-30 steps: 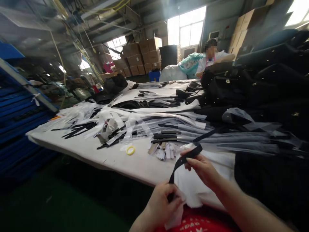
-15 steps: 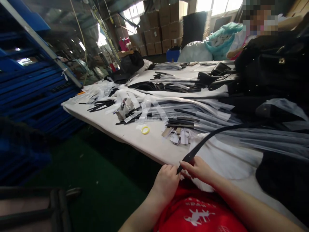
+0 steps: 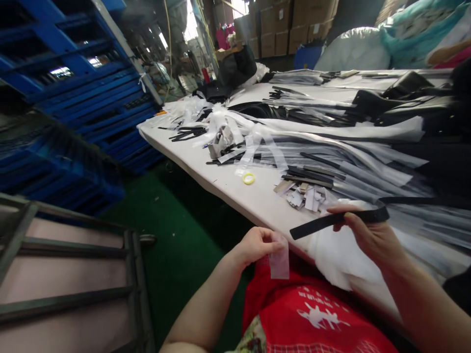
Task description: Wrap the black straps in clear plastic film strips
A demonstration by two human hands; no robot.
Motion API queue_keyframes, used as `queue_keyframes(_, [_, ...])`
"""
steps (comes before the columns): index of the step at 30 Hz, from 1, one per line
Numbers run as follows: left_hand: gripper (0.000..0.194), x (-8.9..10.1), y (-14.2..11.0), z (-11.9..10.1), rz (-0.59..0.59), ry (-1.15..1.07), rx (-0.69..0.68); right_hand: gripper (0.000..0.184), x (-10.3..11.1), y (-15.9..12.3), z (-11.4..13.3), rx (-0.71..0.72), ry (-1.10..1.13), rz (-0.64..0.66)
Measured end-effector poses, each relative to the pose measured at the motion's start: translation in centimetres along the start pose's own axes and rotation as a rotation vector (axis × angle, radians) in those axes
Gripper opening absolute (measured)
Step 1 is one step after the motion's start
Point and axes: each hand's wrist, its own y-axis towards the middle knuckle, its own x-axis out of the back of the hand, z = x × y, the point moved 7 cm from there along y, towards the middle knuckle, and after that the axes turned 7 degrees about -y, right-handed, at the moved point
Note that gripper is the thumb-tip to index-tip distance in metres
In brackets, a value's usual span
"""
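Pinched in the fingers of my left hand (image 3: 260,243) is a small piece of clear plastic film (image 3: 280,264), which hangs down in front of the red apron (image 3: 316,309). My right hand (image 3: 368,235) grips a black strap (image 3: 320,224) between thumb and fingers. One flat end of the strap points left toward my left hand, apart from it. Its other part bends behind my right hand and runs off to the right over the table. Below my right hand lies a white sheet of soft wrapping (image 3: 331,260).
Bundles of plastic-sleeved black straps (image 3: 368,162) cover the table (image 3: 235,206). Paper scraps (image 3: 309,196), a yellow tape ring (image 3: 248,178) and loose clear strips (image 3: 272,152) lie near its front edge. Blue pallets (image 3: 95,108) and a metal-framed cart (image 3: 73,264) stand left.
My hands have moved apart: the right lifted to the right with the strap, and the left now holds plastic film off the strap's end. The view has turned left and down.
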Motion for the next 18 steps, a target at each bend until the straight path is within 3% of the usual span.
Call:
queue_keyframes(5, [0.046, -0.3, 0.6, 0.8, -0.021, 0.100, 0.039, 0.033, -1.3, -0.5, 0.8, 0.027, -0.099, 0.054])
queue_keyframes(11, [0.044, -0.5, 0.6, 0.4, -0.001, 0.173, 0.017, 0.042, -2.0, -0.7, 0.0, -0.059, -0.233, 0.166])
queue_keyframes(18, [0.043, -1.5, 0.8, -0.9, 0.051, 0.269, -0.164, 0.045, -2.8, -1.0, -1.0, -0.180, -0.155, 0.227])
